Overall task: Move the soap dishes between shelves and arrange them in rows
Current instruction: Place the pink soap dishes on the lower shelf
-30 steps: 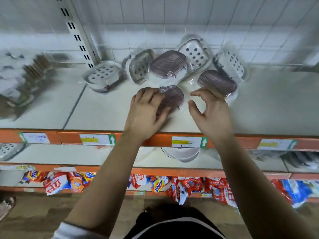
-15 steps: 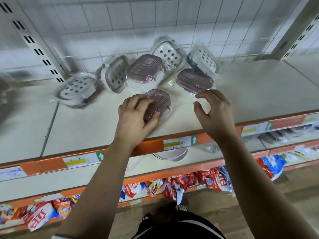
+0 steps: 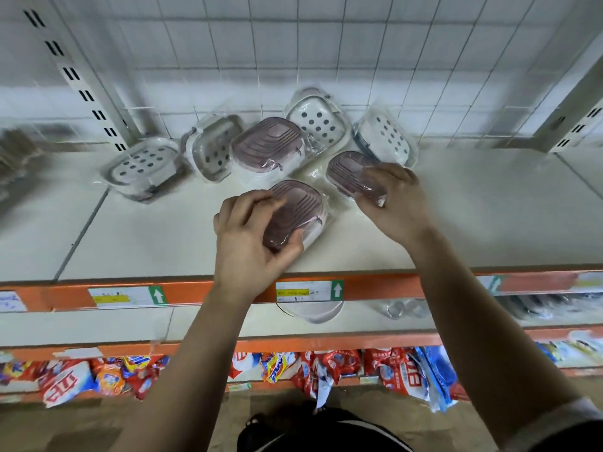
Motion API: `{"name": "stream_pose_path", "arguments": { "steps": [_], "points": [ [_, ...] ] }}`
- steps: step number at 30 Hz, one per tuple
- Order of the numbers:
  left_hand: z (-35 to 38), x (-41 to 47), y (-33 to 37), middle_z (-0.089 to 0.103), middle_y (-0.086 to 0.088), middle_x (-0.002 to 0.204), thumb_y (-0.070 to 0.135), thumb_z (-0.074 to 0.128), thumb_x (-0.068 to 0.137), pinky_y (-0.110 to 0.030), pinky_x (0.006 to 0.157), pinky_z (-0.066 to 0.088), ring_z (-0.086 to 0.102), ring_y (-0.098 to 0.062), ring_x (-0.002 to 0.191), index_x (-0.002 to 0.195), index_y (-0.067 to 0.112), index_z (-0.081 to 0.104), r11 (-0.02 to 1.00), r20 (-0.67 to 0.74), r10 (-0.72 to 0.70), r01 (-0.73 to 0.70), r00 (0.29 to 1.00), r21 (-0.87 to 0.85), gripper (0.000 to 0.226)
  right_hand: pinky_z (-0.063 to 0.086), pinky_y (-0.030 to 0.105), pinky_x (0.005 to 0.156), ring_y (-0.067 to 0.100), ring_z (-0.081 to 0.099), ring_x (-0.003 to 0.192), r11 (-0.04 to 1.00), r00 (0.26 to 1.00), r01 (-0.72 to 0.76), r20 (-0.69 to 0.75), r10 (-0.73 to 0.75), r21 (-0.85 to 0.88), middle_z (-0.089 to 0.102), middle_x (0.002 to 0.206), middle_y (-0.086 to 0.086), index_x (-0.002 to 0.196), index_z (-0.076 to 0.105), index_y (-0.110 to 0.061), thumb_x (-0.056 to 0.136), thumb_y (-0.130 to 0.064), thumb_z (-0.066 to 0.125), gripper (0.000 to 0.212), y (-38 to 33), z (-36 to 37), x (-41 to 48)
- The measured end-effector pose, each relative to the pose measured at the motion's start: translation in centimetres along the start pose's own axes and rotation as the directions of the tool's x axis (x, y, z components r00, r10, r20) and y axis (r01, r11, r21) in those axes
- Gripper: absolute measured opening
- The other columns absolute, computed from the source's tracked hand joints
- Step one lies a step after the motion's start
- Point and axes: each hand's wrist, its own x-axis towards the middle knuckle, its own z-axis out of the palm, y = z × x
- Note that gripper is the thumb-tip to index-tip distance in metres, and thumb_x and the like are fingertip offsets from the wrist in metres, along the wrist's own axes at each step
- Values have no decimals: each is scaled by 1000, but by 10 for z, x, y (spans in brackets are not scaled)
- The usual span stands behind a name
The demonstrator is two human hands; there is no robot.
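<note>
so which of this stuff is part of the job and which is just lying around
Job: left hand gripping a purple dish; right hand holding a second purple dish; white dishes; top shelf.
Lying about: detergent bags; price labels.

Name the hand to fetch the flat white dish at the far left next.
Left, probably. The left hand is nearer the flat white dish, though it must first release the front mauve dish. The right hand, holding the right mauve dish, would have to cross over.
</note>
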Motion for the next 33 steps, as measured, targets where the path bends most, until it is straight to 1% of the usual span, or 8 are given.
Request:
{"name": "stream_pose_path", "arguments": {
  "steps": [4, 7, 11, 17, 24, 28, 30, 33],
  "points": [
    [10, -7, 11, 64, -11, 116, 41, 67, 78, -34, 95, 46, 57, -33, 104, 111, 8, 73, 999, -56, -33, 35, 998, 35, 47, 52, 47, 90, 27, 64, 100, 991, 998, 66, 6, -67, 113, 62, 110, 6, 98, 69, -13, 74, -43, 64, 39, 7, -1, 1],
    [14, -14, 15, 64, -13, 115, 42, 65, 80, -28, 96, 41, 57, -35, 104, 111, 6, 73, 997, -52, -50, 53, 997, 57, 48, 45, 38, 95, 26, 61, 103, 992, 998, 60, 9, -61, 113, 60, 107, 5, 92, 67, -15, 68, -36, 72, 32, 6, -4, -5],
    [14, -21, 15, 68, -13, 113, 44, 62, 82, -31, 95, 42, 58, -38, 102, 109, 3, 74, 995, -39, -23, 26, 999, 93, 51, 33, 31, 93, 25, 57, 106, 996, 1000, 18, 14, -19, 84, 58, 110, 4, 94, 64, -19, 67, -38, 68, 34, 3, -12, -23],
    [8, -20, 14, 68, -17, 119, 44, 63, 86, -39, 104, 44, 57, -42, 118, 115, 0, 72, 996, -14, 83, -82, 996, 37, 54, 37, 34, 89, 29, 54, 97, 997, 973, -69, -218, 77, 43, 58, 115, 7, 103, 69, -17, 66, -41, 60, 45, -13, -38, -63],
    [25, -23, 46, 68, -18, 118, 42, 63, 88, -38, 101, 46, 60, -41, 110, 115, -2, 71, 965, -12, 242, -242, 970, -100, 52, 43, 34, 90, 36, 51, 108, 954, 896, -291, -369, 245, -72, 58, 133, 10, 120, 71, -29, 71, -47, 57, 55, -9, -81, -139],
    [62, -30, 93, 67, -20, 119, 40, 60, 91, -38, 102, 45, 60, -43, 108, 115, -3, 71, 899, -12, 381, -374, 924, -230, 51, 44, 34, 93, 37, 51, 109, 877, 795, -479, -442, 417, -35, 62, 128, 10, 122, 69, -34, 72, -54, 56, 55, 15, -119, -202],
    [79, -35, 123, 66, -21, 120, 38, 61, 91, -37, 104, 43, 59, -42, 109, 118, -4, 69, 855, 9, 438, -414, 899, -312, 50, 39, 29, 85, 36, 53, 103, 833, 735, -551, -501, 458, -47, 67, 117, 5, 117, 71, -32, 71, -55, 57, 53, 30, -137, -233],
    [105, -45, 172, 64, -25, 124, 37, 58, 93, -42, 104, 42, 56, -44, 113, 122, -4, 66, 778, 70, 545, -472, 836, -414, 52, 43, 32, 88, 33, 53, 106, 733, 633, -674, -585, 507, -94, 66, 115, 1, 114, 71, -33, 69, -58, 59, 53, 50, -165, -275]
  ]
}}
